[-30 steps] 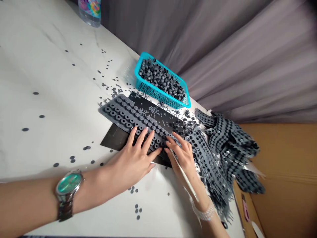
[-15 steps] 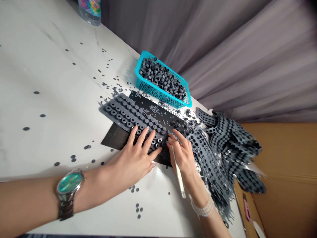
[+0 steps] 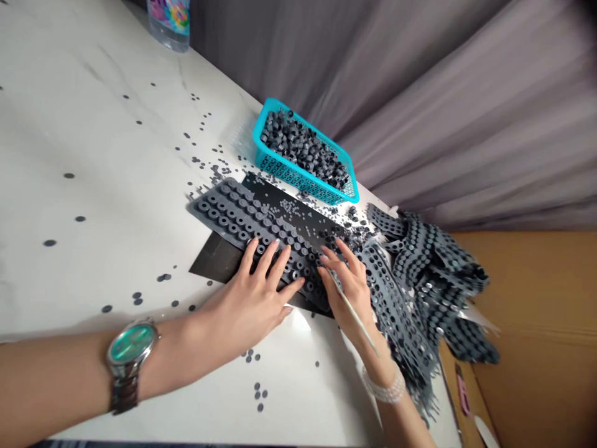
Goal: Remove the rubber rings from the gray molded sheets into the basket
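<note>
A grey rubber sheet [image 3: 233, 214] with rows of raised round rings lies at a slant on a black board [image 3: 212, 258]. My left hand [image 3: 259, 280] rests on the sheet's near edge, fingers spread and pressing down. At the sheet's right end is my right hand [image 3: 347, 289], with its fingers bent. A thin pale stick-like tool [image 3: 357, 317] is held in it, slanting back over the palm toward the wrist; its front tip is hidden by the fingers.
A turquoise basket [image 3: 298, 179] full of small dark rings stands behind the board. Punched-out sheets [image 3: 433, 267] are heaped on the right beside a cardboard box [image 3: 541, 323]. Small dark discs litter the white table [image 3: 116, 249]. A bottle [image 3: 168, 25] stands at the back, before a grey curtain.
My right hand has shifted slightly right and its fingers have lifted and opened out a little. The pale tool now tilts more toward the wrist. My left hand has stayed in place.
</note>
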The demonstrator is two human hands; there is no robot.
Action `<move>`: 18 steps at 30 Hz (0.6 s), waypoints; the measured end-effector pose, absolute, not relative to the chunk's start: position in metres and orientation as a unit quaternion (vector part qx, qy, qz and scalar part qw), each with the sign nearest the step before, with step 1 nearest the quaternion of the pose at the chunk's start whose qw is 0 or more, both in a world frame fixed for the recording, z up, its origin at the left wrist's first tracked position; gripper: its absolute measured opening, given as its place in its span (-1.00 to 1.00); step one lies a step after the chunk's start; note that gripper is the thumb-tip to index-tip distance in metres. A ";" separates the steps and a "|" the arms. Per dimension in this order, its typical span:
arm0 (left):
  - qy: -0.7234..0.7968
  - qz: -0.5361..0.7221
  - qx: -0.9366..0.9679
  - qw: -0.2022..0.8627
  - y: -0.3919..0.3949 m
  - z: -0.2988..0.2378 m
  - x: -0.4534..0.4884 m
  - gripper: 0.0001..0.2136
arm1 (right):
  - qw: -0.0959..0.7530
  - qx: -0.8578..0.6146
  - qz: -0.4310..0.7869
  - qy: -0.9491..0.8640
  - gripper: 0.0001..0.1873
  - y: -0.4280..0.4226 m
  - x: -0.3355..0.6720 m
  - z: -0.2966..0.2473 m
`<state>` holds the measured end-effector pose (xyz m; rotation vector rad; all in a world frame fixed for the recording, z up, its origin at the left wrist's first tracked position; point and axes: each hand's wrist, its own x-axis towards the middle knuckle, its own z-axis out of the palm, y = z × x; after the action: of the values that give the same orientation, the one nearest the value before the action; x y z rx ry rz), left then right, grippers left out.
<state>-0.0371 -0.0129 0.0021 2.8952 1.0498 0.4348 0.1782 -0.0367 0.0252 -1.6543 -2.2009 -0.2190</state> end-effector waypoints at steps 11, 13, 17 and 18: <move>0.335 0.148 0.930 0.020 -0.014 0.000 -0.037 -0.54 | 0.149 -0.535 -0.113 -0.824 -0.80 -0.030 0.170 0.029; 0.335 0.148 0.930 0.021 -0.014 0.000 -0.037 -0.54 | 0.136 -0.540 -0.111 -0.823 -0.81 -0.029 0.170 0.028; 0.334 0.150 0.930 0.022 -0.014 0.002 -0.037 -0.55 | 0.117 -0.552 -0.106 -0.819 -0.81 -0.024 0.174 0.025; 0.334 0.150 0.930 0.022 -0.014 0.002 -0.037 -0.55 | 0.123 -0.567 -0.109 -0.807 -0.81 -0.022 0.177 0.024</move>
<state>-0.0373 -0.0137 0.0022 2.8816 1.0363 0.4659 0.1771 -0.0224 0.0243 -1.6540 -2.3542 -0.3181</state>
